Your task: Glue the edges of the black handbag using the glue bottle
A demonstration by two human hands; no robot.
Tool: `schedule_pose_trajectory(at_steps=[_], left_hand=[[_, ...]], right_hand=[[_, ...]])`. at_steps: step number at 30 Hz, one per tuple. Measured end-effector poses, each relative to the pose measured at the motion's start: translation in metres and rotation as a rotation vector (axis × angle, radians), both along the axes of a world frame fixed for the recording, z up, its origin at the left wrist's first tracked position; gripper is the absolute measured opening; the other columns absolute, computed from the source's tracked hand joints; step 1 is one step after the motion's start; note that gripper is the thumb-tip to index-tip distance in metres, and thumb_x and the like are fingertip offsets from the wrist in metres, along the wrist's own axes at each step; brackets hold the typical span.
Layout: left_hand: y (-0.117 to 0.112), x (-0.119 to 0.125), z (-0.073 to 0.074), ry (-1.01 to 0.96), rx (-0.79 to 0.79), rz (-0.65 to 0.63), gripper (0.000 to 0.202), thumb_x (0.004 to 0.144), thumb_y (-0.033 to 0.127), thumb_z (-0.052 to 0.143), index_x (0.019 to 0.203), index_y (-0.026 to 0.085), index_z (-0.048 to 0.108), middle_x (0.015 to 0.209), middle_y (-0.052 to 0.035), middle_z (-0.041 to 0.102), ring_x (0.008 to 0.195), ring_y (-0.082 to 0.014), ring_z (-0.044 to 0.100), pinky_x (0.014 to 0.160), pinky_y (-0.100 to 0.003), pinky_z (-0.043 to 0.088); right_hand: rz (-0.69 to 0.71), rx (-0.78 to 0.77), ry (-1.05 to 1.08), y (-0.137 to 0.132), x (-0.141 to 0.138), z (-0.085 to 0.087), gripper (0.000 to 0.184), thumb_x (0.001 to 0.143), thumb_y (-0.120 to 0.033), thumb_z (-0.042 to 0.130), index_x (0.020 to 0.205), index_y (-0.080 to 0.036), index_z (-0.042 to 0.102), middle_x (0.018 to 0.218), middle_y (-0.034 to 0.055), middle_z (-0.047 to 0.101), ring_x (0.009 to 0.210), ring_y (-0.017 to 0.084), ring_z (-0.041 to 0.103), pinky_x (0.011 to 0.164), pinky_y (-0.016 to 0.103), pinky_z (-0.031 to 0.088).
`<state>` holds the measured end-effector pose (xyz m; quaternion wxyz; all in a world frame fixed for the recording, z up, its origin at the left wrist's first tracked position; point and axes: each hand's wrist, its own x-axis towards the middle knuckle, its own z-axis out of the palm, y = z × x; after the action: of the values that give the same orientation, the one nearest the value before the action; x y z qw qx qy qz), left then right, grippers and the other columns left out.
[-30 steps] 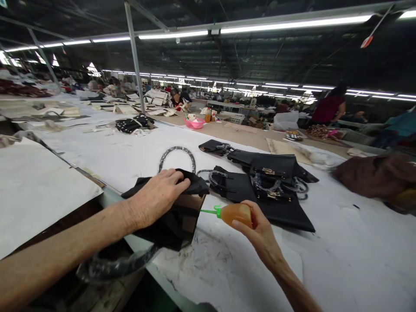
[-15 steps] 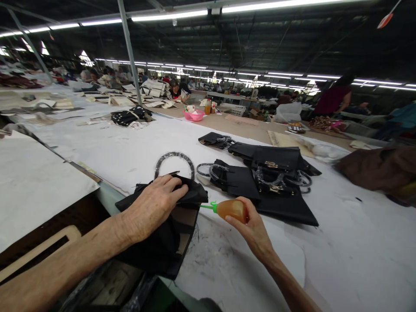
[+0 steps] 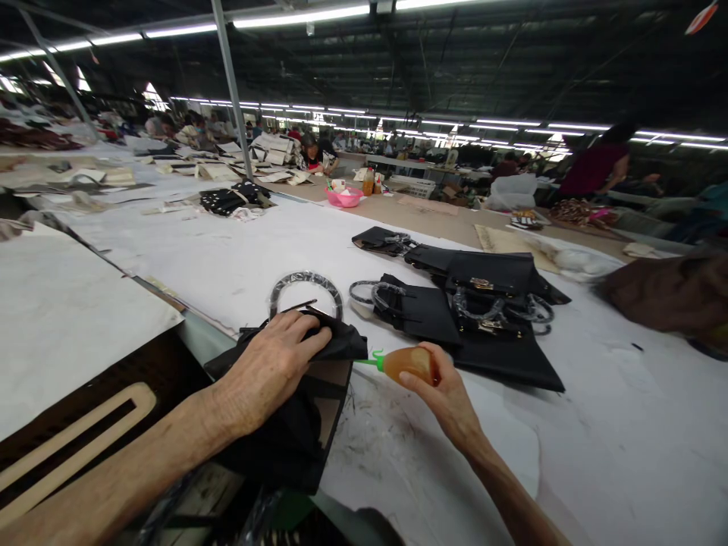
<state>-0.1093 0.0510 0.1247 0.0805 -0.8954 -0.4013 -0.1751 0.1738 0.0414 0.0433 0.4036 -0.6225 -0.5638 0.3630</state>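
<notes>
A black handbag (image 3: 273,447) lies at the near edge of the white table, its plastic-wrapped round handle (image 3: 305,280) standing up at the far side. My left hand (image 3: 281,356) is closed on the folded-back upper edge of the bag, fingers curled over the black material. In my right hand (image 3: 440,387) is a squeeze bottle (image 3: 406,365) of amber liquid, held on its side. Its thin green nozzle points left and its tip reaches the bag's edge under the fold; whether it touches is hard to see.
Several black handbags (image 3: 489,353) with wrapped handles lie to the right. Beyond them are a pink basin (image 3: 344,198) and a dark spotted bundle (image 3: 234,199). A grey post (image 3: 232,91) rises at the back left. Below left is a pale slotted piece (image 3: 108,425). People work in the background.
The camera view has shifted slightly, so the scene sits a little to the right. Both hands keep nearly the same place on the bag and the bottle.
</notes>
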Motion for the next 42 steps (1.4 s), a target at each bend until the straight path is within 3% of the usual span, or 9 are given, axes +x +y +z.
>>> schedule_pose_trajectory(at_steps=[9, 36, 42], left_hand=[[-0.003, 0.000, -0.008, -0.001, -0.004, 0.013, 0.038, 0.078, 0.005, 0.042, 0.111, 0.017, 0.057, 0.108, -0.0102, 0.057, 0.099, -0.0246, 0.049, 0.086, -0.040, 0.046], [-0.025, -0.001, -0.008, 0.007, -0.031, -0.001, 0.041, 0.078, 0.001, 0.039, 0.115, 0.014, 0.053, 0.109, -0.0111, 0.055, 0.101, -0.0259, 0.046, 0.087, -0.042, 0.044], [-0.030, -0.003, -0.007, -0.005, -0.023, 0.000, 0.043, 0.076, 0.000, 0.038, 0.114, 0.014, 0.054, 0.109, -0.0118, 0.055, 0.101, -0.0258, 0.046, 0.086, -0.042, 0.045]], right_hand=[[0.040, -0.029, 0.013, -0.006, -0.005, 0.004, 0.051, 0.071, -0.041, 0.071, 0.113, -0.023, 0.049, 0.092, 0.0008, 0.062, 0.083, 0.024, 0.058, 0.076, 0.034, 0.045], [0.112, -0.109, 0.059, -0.022, -0.001, 0.006, 0.049, 0.069, -0.039, 0.073, 0.110, -0.022, 0.051, 0.086, -0.0010, 0.060, 0.079, 0.023, 0.056, 0.072, 0.032, 0.043], [0.155, -0.142, 0.096, -0.024, -0.002, 0.013, 0.041, 0.070, -0.035, 0.071, 0.104, -0.022, 0.054, 0.078, -0.0019, 0.059, 0.072, 0.021, 0.055, 0.066, 0.030, 0.042]])
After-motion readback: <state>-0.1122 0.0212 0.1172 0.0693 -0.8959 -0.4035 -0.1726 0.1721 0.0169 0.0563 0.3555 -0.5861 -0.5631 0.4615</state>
